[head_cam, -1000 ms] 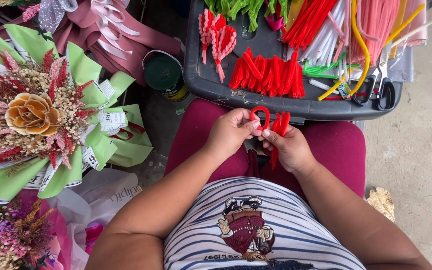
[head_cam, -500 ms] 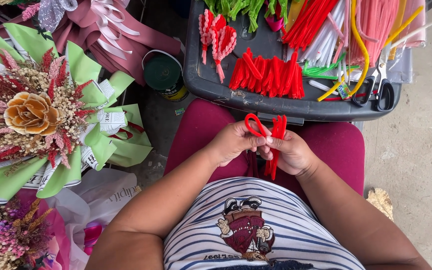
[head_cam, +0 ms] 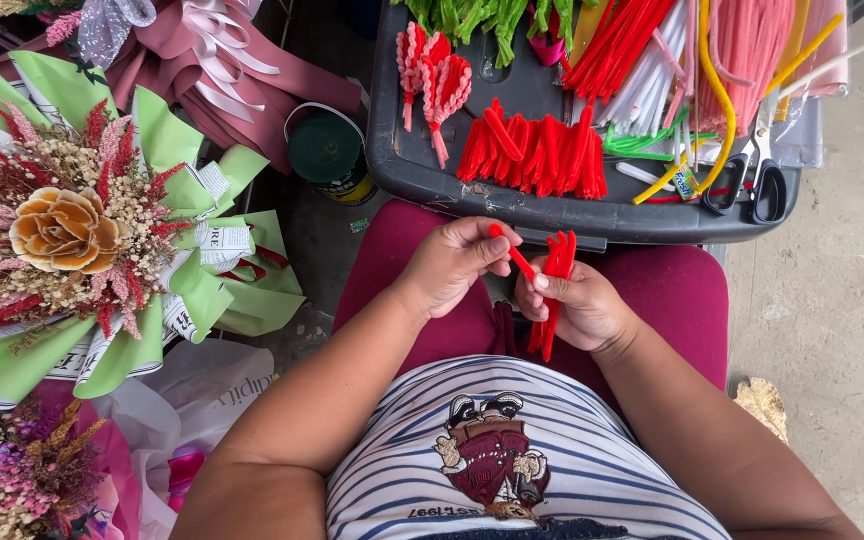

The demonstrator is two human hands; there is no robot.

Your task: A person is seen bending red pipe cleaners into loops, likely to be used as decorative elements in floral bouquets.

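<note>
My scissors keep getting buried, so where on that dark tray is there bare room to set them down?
The tray is bare along its left edge, between the folded red pieces and the rim, and below the pink-tipped pieces. The right half is crowded with stems and scissors.

The red fuzzy pipe cleaner point(head_cam: 514, 255) pinched in my left hand point(head_cam: 452, 265) was a rounded loop a second ago; now it runs straight, slanting toward the centre, where my right hand point(head_cam: 577, 305) grips the red bundle point(head_cam: 555, 290).
</note>
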